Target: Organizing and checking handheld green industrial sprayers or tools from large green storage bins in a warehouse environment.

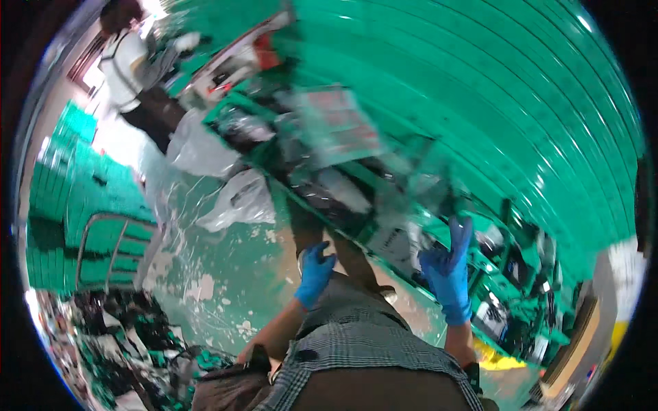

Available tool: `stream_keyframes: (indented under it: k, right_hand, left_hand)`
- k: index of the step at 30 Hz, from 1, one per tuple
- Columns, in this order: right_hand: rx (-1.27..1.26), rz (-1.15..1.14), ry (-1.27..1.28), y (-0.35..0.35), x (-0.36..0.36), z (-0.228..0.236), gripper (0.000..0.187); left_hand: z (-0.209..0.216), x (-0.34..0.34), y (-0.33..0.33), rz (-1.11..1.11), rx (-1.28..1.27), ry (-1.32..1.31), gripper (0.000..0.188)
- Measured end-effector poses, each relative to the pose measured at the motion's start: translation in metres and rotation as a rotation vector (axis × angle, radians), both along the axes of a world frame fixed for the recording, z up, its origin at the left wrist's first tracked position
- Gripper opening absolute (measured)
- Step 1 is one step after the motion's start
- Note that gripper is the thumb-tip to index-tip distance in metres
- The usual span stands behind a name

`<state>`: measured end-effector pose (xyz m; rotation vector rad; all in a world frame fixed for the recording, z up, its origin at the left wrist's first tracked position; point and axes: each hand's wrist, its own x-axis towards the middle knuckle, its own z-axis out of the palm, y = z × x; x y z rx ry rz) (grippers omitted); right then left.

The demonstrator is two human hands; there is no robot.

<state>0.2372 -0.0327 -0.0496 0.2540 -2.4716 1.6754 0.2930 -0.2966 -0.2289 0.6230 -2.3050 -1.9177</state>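
My left hand [315, 275], in a blue glove, hangs in front of my checked apron, short of the bench. Its fingers are loosely bent and apart, with nothing in them that I can see. My right hand [448, 275], gloved the same way, reaches over the near edge of the long green bench. Its fingers are spread and one points away from me. Just past them lie a white strip [415, 243] and blurred dark and clear pieces. Left of that hand sits a white printed packet [389, 243] in a green-edged compartment.
Clear plastic bags [240, 202] hang off the bench's left part. A blurred clear sheet with red print [339, 127] lies above the trays. Another person [130, 61] stands far left. A metal rail frame [113, 250] and scrap heap [130, 342] are left; cardboard [572, 346] stands right.
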Motion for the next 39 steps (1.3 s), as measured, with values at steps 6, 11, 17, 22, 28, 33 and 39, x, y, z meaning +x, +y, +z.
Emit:
stream_keyframes:
  k: [6, 11, 17, 22, 28, 33, 39]
  right_hand:
    - [-0.220, 0.266, -0.486, -0.160, -0.008, -0.054, 0.061]
    - [0.287, 0.368, 0.017, -0.269, -0.081, -0.083, 0.044]
    - [0.273, 0.460, 0.161, -0.407, -0.248, -0.047, 0.038]
    - [0.611, 0.252, 0.234, -0.409, -0.421, -0.121, 0.046]
    - [0.822, 0.308, 0.272, -0.475, -0.416, -0.145, 0.056]
    - [0.839, 0.215, 0.277, -0.451, -0.419, -0.162, 0.047]
    - [0.822, 0.241, 0.096, -0.463, -0.421, -0.148, 0.051]
  left_hand:
    - [0.001, -0.007, -0.080, -0.223, 0.037, -0.195, 0.044]
    - [-0.027, 0.003, -0.201, -0.219, -0.045, -0.230, 0.040]
    - [-0.178, 0.190, -0.416, 0.608, 0.384, -0.544, 0.033]
    - [-0.117, 0.130, -0.442, 0.898, 0.529, -0.493, 0.009]
    - [-0.098, 0.087, -0.452, 0.882, 0.329, -0.192, 0.006]
    - [-0.047, -0.132, -0.560, 0.716, 0.318, -0.236, 0.027]
    - [-0.027, -0.409, -0.661, 0.400, 0.199, -0.107, 0.035]
